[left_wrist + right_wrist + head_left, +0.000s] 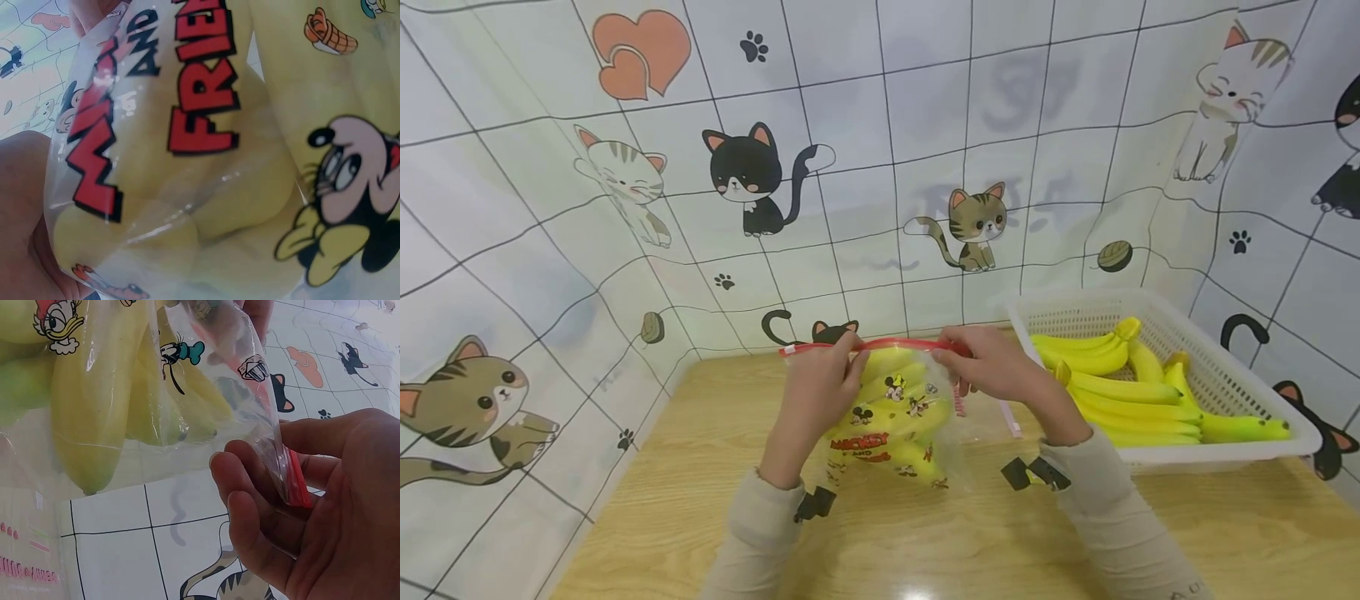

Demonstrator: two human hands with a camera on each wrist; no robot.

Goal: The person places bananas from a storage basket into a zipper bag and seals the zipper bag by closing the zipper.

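Observation:
A clear zip bag [891,417] printed with cartoon characters and red lettering holds yellow bananas [94,419]. Its red zip strip [895,342] runs along the top edge. My left hand [820,383] grips that edge near its left part, thumb toward me. At the right end, my right hand [1000,367] pinches the red strip between thumb and fingers, as the right wrist view also shows. The bag hangs upright between both hands, above the wooden table [700,500]. Plastic and bananas fill most of the left wrist view, hiding the left fingertips there.
A white plastic basket [1225,354] with several yellow bananas [1135,408] stands at the right. Another clear bag [988,425] with pink print lies on the table behind the held one. Cat-patterned walls [880,167] enclose the back and sides.

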